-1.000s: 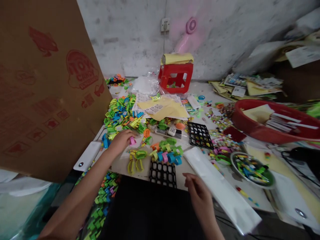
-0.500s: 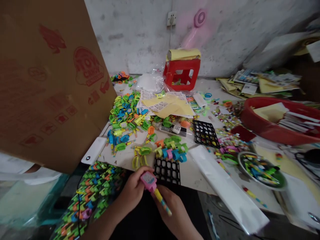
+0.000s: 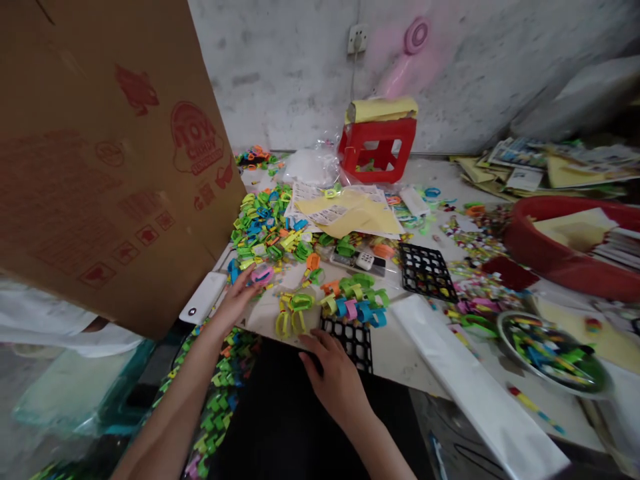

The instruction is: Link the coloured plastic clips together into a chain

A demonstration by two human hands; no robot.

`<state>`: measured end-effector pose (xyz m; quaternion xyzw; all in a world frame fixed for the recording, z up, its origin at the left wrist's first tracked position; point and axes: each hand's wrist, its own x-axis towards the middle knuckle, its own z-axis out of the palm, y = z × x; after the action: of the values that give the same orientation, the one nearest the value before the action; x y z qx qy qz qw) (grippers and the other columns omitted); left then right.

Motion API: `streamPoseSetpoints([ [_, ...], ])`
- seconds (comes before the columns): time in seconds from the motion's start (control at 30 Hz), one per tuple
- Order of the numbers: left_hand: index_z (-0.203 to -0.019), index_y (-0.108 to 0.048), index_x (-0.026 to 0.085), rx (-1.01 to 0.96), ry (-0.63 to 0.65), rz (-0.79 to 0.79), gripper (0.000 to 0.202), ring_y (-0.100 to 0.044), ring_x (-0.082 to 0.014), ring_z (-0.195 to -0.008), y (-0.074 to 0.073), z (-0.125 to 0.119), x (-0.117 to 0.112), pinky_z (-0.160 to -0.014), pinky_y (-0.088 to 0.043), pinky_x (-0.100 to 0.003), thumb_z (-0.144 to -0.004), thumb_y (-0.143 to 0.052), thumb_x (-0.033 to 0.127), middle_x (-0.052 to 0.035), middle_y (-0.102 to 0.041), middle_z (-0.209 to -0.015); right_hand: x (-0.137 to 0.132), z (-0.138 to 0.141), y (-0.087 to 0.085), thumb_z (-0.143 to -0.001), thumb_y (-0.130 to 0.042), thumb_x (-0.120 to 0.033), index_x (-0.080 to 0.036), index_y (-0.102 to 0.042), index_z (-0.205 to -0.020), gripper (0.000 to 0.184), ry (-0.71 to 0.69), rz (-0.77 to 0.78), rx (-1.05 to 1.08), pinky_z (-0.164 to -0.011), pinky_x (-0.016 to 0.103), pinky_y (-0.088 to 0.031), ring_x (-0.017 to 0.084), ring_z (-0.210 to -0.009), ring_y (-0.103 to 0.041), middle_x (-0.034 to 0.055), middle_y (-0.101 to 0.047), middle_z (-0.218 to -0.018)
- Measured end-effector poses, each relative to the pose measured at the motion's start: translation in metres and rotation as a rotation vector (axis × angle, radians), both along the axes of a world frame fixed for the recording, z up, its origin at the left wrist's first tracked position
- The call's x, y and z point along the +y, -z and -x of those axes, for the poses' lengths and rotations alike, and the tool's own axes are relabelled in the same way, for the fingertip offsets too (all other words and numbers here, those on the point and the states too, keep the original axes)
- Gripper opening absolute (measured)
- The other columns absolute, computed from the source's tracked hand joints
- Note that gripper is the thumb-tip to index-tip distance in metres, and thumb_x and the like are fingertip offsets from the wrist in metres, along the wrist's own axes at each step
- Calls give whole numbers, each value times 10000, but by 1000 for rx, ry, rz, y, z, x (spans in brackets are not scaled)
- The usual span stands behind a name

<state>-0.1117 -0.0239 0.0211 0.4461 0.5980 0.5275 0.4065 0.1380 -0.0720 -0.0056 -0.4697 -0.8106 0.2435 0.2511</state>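
Note:
My left hand [image 3: 239, 297] reaches to the front of the toy watch pile [image 3: 267, 220]. Its thumb and fingers are at the near end of a pink toy watch [image 3: 263, 274], apparently gripping it. At the table's front edge, my right hand [image 3: 333, 370] is open and holds nothing. Its fingertips are just below a few yellow toy watches [image 3: 291, 317] and beside a black grid tray [image 3: 350, 343]. Green, blue, orange and pink toy watches [image 3: 354, 299] stand in rows at the back of this tray.
A large cardboard box [image 3: 115, 167] rises at the left beside a white power bank [image 3: 203, 298]. To the right are another black grid [image 3: 427, 272], a long white packet [image 3: 475, 383], a bowl of candy-filled parts [image 3: 505, 327] and a red basin [image 3: 520, 243]. A fan [image 3: 416, 37] spins behind.
The pink toy watch has gone from between both hands over the lap to the pile, carried by my left hand. My right hand has let go and moved up to the table edge.

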Motion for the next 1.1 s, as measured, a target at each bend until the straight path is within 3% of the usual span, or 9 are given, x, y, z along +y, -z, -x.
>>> streamPoseSetpoints([
  [0.13,-1305,-500,230,533,114,-115,537,-505,-237,-1208,18,-8,0,-1027,-417,-441,-777,-534,138,-96,-454,-1377,9,20,6,-860,-566,-226,-210,-575,-1270,410,-27,-62,-295,-861,459,-496,330,-1095,-566,127,-578,-1310],
  [0.23,-1187,-604,253,843,353,-172,545,-454,-224,-1239,26,-21,-16,-1065,-372,-439,-735,-447,-7,-55,-552,-1251,12,22,7,-859,-536,-152,-184,-617,-1168,321,-45,-64,-376,-836,439,-487,312,-1049,-582,118,-623,-1239],
  [0.3,-1190,-603,263,919,501,-154,599,-470,-217,-1208,28,-27,-23,-1041,-394,-420,-715,-415,-51,-47,-573,-1232,14,19,4,-870,-502,-128,-190,-643,-1040,229,-25,-78,-382,-806,412,-477,290,-992,-595,105,-667,-1123],
  [0.4,-1204,-575,249,939,571,-130,561,-485,-221,-1187,30,-27,-22,-1022,-402,-412,-745,-429,-39,-54,-592,-1218,14,8,-4,-892,-486,-162,-203,-627,-916,149,20,-83,-311,-767,379,-466,269,-914,-602,85,-682,-968],
  [0.53,-1098,-579,218,932,522,-113,312,-532,-233,-1111,34,-19,-16,-977,-417,-414,-845,-468,74,-62,-628,-1144,3,-26,-8,-923,-458,-255,-217,-583,-927,131,111,-73,-65,-741,338,-478,240,-867,-615,78,-669,-912],
  [0.7,-1013,-591,205,839,483,-58,159,-575,-212,-963,46,-14,-20,-881,-462,-365,-902,-478,189,-56,-642,-989,-22,-100,9,-864,-524,-517,-256,-560,-868,264,294,3,78,-554,285,-465,183,-592,-578,20,-633,-721],
  [0.87,-1035,-637,223,859,590,-98,188,-540,-232,-1049,53,-15,-22,-932,-436,-372,-855,-613,271,-66,-627,-1057,-34,-162,29,-801,-534,-626,-241,-553,-801,386,536,43,51,-496,248,-436,149,-517,-552,-11,-596,-638],
  [0.97,-959,-661,234,872,566,-46,174,-553,-241,-1029,51,-19,-25,-906,-443,-365,-786,-675,213,-55,-645,-1002,-32,-172,32,-787,-480,-706,-226,-549,-789,484,645,-42,-6,-508,267,-431,167,-531,-560,10,-593,-639],
  [1.1,-959,-643,225,632,308,75,156,-613,-207,-838,47,-37,-31,-790,-471,-329,-808,-612,247,-27,-661,-859,-23,-160,33,-837,-344,-737,-200,-561,-839,579,734,-175,-131,-538,297,-427,208,-581,-589,39,-568,-630],
])
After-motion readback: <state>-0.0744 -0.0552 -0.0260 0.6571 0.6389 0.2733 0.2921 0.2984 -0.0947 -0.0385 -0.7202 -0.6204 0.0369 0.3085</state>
